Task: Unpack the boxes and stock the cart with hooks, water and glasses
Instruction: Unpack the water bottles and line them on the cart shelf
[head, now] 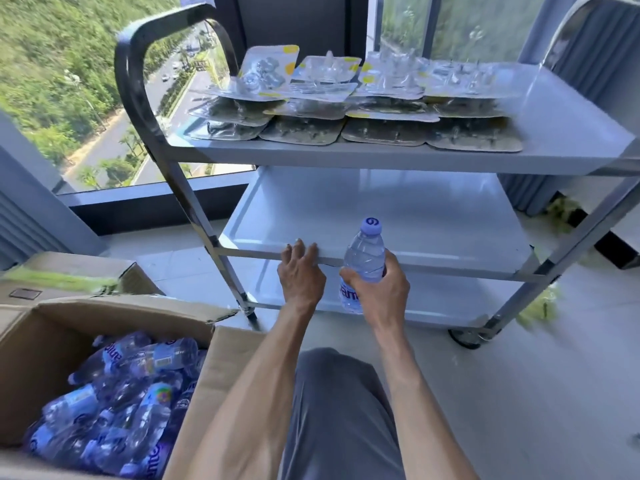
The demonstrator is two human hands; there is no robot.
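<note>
One water bottle [365,261] gripped upright in right hand [375,289]; left hand [301,271], fingers relaxed, steadies middle shelf [381,216]; set it far back

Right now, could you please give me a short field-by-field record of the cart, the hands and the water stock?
top shelf: stacked hook packs
middle shelf: nothing on it
left hand: fingers resting straight on the middle shelf's front edge
right hand: gripping one upright water bottle in front of the middle shelf
open cardboard box: on the floor at left, holds many water bottles
glasses: none visible
</note>
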